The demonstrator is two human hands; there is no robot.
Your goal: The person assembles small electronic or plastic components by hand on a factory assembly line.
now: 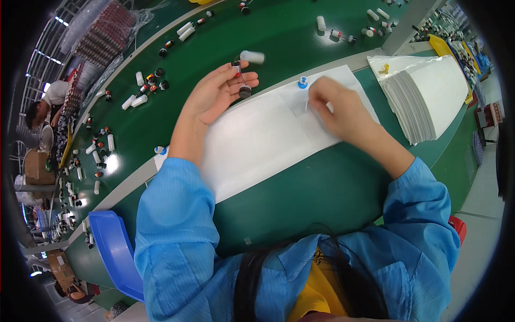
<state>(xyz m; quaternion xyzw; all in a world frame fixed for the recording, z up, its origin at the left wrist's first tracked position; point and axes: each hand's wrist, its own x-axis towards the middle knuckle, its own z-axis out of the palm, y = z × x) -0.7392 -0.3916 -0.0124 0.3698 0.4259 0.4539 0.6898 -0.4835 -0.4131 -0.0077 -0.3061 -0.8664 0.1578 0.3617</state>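
My left hand point(221, 88) is turned palm up beside the conveyor, its thumb and fingers gripping a small black-and-red part with a dark round end point(244, 92). Just past its fingertips is a slightly blurred white cylinder point(252, 57); I cannot tell whether it is joined to the part. Over the right half of a white sheet point(257, 139), my right hand point(337, 107) is closed with bent, motion-blurred fingers. What they pinch, if anything, is hidden. Close to it, a small blue-and-white piece point(302, 82) stands at the sheet's far edge.
Small white, black and red parts point(140, 101) are scattered along the green conveyor point(279, 32). A stack of white sheets point(429, 94) in clear plastic lies at the right. A blue tray point(112, 247) is at the left. Another person point(51, 102) is at far left.
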